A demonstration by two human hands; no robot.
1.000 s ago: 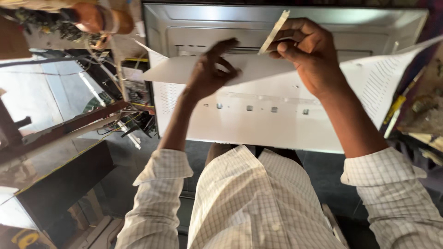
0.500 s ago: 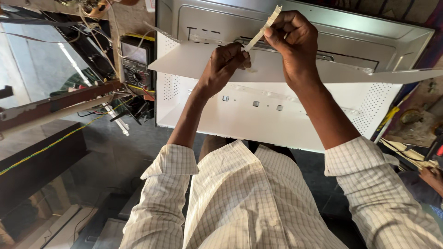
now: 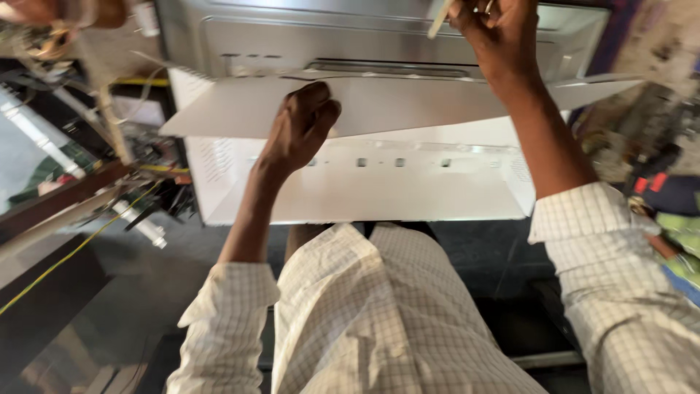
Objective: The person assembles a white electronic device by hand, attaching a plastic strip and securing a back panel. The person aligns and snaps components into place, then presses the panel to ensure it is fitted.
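your hands work a thin white sheet (image 3: 408, 106) above a white panel housing (image 3: 379, 186)
your left hand (image 3: 302, 128) has its fingers curled shut on the sheet's near edge; your right hand (image 3: 496, 33), up at the frame's top, pinches a pale flat strip (image 3: 440, 16) over the grey metal back (image 3: 379, 36)

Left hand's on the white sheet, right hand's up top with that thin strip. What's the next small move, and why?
Probably lower the right hand to bring the strip down to the sheet. The strip is raised above the sheet's far edge, at the frame top, while the left hand already presses the sheet against the white panel, steadying it.
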